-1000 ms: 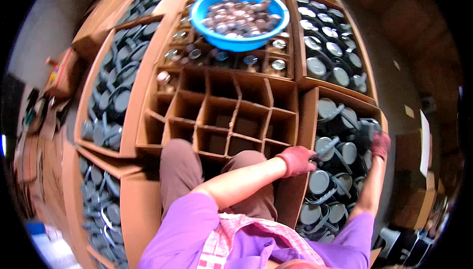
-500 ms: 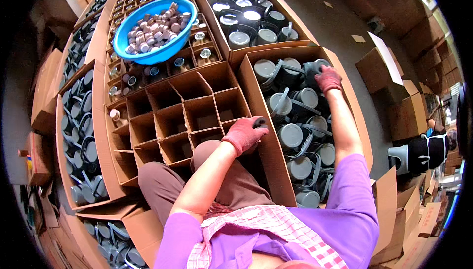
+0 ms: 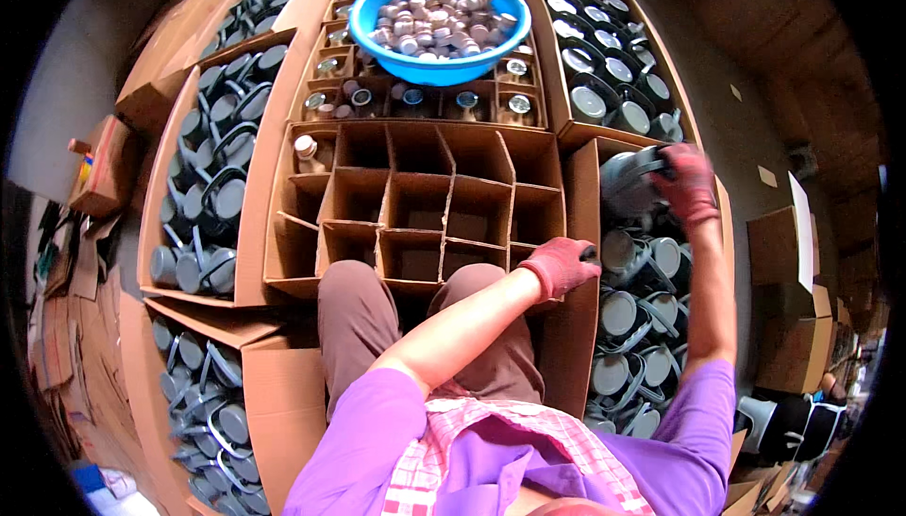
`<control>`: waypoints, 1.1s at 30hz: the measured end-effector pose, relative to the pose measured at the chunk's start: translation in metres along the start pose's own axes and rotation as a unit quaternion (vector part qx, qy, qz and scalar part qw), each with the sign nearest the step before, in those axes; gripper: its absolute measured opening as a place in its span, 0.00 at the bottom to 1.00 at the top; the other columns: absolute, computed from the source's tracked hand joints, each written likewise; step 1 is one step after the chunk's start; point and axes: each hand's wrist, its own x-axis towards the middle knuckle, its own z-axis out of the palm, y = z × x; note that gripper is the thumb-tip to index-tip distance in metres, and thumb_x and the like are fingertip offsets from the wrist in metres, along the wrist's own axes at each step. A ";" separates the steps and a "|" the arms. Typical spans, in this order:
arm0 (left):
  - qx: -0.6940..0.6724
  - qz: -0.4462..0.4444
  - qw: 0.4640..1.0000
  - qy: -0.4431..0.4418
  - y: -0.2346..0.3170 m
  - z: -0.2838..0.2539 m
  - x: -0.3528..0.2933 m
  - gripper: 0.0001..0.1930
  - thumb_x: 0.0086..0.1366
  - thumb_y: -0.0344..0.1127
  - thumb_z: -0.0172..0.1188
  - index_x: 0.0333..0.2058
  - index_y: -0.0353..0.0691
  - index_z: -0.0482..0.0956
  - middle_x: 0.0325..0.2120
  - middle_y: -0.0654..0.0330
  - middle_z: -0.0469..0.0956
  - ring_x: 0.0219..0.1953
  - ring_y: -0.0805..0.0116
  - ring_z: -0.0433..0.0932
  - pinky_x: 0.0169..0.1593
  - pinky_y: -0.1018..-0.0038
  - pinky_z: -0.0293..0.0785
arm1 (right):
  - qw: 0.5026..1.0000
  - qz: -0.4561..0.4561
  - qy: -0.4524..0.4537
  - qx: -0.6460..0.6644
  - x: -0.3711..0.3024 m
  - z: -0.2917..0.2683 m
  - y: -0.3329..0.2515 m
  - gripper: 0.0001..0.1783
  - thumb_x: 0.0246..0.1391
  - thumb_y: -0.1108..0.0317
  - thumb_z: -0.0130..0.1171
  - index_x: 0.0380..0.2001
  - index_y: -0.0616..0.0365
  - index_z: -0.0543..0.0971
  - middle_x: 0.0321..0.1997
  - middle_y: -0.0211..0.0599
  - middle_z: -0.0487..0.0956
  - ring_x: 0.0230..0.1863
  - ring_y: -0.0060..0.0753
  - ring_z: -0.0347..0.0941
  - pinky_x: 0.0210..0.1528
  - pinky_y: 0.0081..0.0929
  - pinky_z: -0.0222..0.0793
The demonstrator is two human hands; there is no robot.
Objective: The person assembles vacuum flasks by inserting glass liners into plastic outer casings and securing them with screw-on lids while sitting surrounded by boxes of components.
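Note:
My right hand (image 3: pixel 687 184), in a red glove with dark fingertips, is closed on a grey lidded cup with a loop handle (image 3: pixel 629 184) at the far end of the right cardboard box (image 3: pixel 582 233). That cup and hand are slightly blurred. Several similar grey cups (image 3: pixel 618 314) lie jumbled in this box. My left hand (image 3: pixel 562 268), also gloved, has its fingers curled over the box's left edge. Just left of it stands a divided carton (image 3: pixel 415 273), its cardboard compartments mostly bare. One small capped bottle (image 3: pixel 306 150) stands in its far left corner.
A blue basin (image 3: pixel 439 70) full of small caps rests on a farther carton of bottles (image 3: pixel 517 108). More boxes of grey cups (image 3: pixel 229 197) line the left side. Another box of dark, grey-topped cups (image 3: pixel 618 70) stands at far right. Flattened cardboard (image 3: pixel 104 355) lies at left.
The view has swung, so the boxes sit further left-tilted upright and lower left boxes show more. My right hand has lifted and tipped the grey cup; my left hand stays on the box edge.

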 end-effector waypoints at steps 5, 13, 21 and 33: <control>-0.475 -0.158 0.856 -0.134 0.012 0.006 0.007 0.28 0.66 0.59 0.56 0.55 0.46 0.74 0.44 0.56 0.80 0.38 0.59 0.81 0.37 0.61 0.81 | 0.956 0.033 0.288 -0.043 -0.043 -0.184 -0.060 0.19 0.48 0.56 0.70 0.37 0.58 0.79 0.38 0.42 0.78 0.39 0.47 0.76 0.44 0.36 0.72; -0.771 0.006 0.616 0.163 -0.009 -0.067 -0.042 0.37 0.65 0.68 0.48 0.58 0.42 0.71 0.53 0.53 0.76 0.54 0.52 0.75 0.60 0.57 0.71 | 0.969 -0.135 0.182 0.100 -0.145 -0.199 -0.196 0.21 0.43 0.47 0.70 0.35 0.47 0.78 0.39 0.37 0.77 0.40 0.45 0.75 0.41 0.42 0.75; -0.614 0.076 0.697 0.362 -0.128 -0.140 -0.180 0.29 0.70 0.58 0.50 0.56 0.40 0.73 0.49 0.57 0.78 0.49 0.59 0.77 0.54 0.64 0.73 | 0.859 -0.344 -0.294 0.240 -0.110 -0.114 -0.307 0.24 0.43 0.51 0.69 0.40 0.52 0.75 0.37 0.39 0.76 0.42 0.46 0.75 0.37 0.42 0.73; -0.572 0.063 0.755 0.314 -0.166 -0.227 -0.258 0.32 0.72 0.61 0.40 0.49 0.35 0.77 0.44 0.58 0.79 0.45 0.65 0.78 0.51 0.69 0.73 | 0.816 -0.287 -0.072 0.496 0.086 -0.109 -0.411 0.22 0.56 0.44 0.58 0.37 0.53 0.84 0.26 0.49 0.80 0.30 0.56 0.77 0.34 0.39 0.73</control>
